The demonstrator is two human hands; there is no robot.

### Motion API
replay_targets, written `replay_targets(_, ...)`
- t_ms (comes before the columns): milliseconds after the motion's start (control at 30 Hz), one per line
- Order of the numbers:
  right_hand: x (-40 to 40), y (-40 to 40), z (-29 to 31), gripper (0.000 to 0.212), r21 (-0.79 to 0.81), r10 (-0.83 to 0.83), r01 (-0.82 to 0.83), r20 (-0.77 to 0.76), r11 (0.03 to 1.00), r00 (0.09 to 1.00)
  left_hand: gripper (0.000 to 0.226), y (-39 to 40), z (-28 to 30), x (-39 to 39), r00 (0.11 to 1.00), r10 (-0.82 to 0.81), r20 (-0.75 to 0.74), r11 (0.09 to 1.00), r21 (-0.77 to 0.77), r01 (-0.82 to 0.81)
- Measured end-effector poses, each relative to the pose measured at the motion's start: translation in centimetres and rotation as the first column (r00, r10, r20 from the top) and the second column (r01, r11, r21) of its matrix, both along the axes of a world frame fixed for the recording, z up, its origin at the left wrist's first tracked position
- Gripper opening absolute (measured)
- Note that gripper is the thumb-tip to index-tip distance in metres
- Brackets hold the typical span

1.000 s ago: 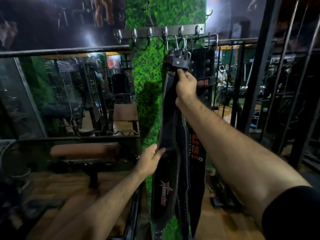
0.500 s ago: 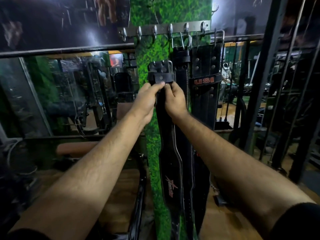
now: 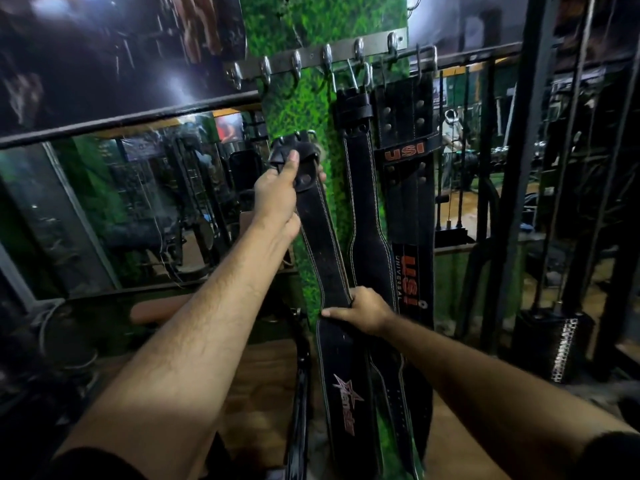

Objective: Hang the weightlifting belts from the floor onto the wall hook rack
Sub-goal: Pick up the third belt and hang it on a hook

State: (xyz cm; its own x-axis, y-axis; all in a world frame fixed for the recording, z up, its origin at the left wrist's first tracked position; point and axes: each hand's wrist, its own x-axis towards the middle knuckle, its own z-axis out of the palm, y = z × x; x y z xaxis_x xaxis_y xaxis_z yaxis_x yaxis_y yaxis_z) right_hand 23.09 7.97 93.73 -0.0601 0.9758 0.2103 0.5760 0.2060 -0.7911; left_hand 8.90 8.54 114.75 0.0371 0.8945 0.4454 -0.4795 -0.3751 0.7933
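Observation:
A black leather belt (image 3: 322,237) with a star logo hangs in front of the green wall, off the rack. My left hand (image 3: 277,188) grips its buckle end, well below the hooks. My right hand (image 3: 360,310) grips the belt's middle, thumb across the front. The metal hook rack (image 3: 311,58) runs across the top of the green panel, with bare hooks on its left part. A plain black belt (image 3: 362,188) hangs from a hook to the right. A wide black USI belt (image 3: 408,188) hangs beside it.
A mirror wall (image 3: 121,209) with a dark rail fills the left. A brown padded bench (image 3: 162,310) stands low on the left. Black metal bars (image 3: 519,168) and a railing stand on the right. A wooden floor (image 3: 259,382) lies below.
My right hand has dropped from the buckle end to the belt's middle. My left hand alone now holds the buckle end, which has tilted left. The view has shifted slightly.

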Motion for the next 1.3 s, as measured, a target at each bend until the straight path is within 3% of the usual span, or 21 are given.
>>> replay_targets(67,0.1,-0.2,2.1,0.046,-0.035,0.065,-0.064,0.020,0.997,0.998,0.043,0.3,0.4,-0.5,1.000,0.005,-0.007,1.000,0.007,-0.005)
replay_targets(167,-1.3,0.7,6.9,0.041,0.194,0.125,-0.091,-0.169,0.977,0.978,0.045,0.5,0.8,-0.5,1.000,0.016,0.006,1.000,0.021,-0.016)
replay_targets(233,-1.8,1.3,8.1,0.038,0.298,0.115,-0.050,-0.204,0.953,0.972,0.044,0.6,1.9,-0.6,0.999,0.022,0.035,0.999,0.030,-0.023)
replay_targets(400,0.0,0.6,2.2,0.034,0.161,-0.022,0.021,0.006,0.987,1.000,0.030,1.0,3.6,-1.6,0.999,0.015,0.039,0.999,-0.030,-0.014)
replay_targets(533,1.3,0.4,-0.9,0.050,0.019,-0.027,0.024,0.199,1.000,0.980,0.042,1.4,1.4,-1.8,0.994,0.090,0.063,0.994,-0.067,-0.085)
replay_targets(667,1.9,-0.2,-1.2,0.060,-0.087,0.018,0.006,0.268,0.996,0.963,0.046,1.3,0.5,-2.2,0.988,0.114,0.103,0.991,-0.076,-0.106)
replay_targets(733,1.5,-0.5,0.5,0.066,-0.050,0.025,-0.020,0.114,0.999,0.993,0.046,0.9,0.3,-2.1,0.986,0.139,0.097,0.988,-0.077,-0.132)
replay_targets(833,0.7,-0.7,4.3,0.079,0.105,0.020,0.010,-0.279,0.994,0.960,0.046,0.4,-0.7,-1.6,0.987,0.153,0.052,0.982,-0.116,-0.146)
replay_targets(967,-0.6,-0.9,10.0,0.049,0.266,0.051,0.136,-0.593,0.955,0.803,0.050,-0.6,-2.2,-0.7,0.969,0.249,-0.008,0.951,-0.189,-0.246)
replay_targets(1100,-0.9,-1.8,14.8,0.026,0.330,0.101,0.161,-0.651,0.930,0.753,0.008,-2.1,-3.4,0.9,0.952,0.305,-0.043,0.945,-0.115,-0.308)
replay_targets(1300,-0.6,-2.7,17.6,0.027,0.313,0.137,0.064,-0.579,0.948,0.804,0.013,-3.6,-5.6,1.9,0.944,0.322,-0.072,0.946,-0.005,-0.323)
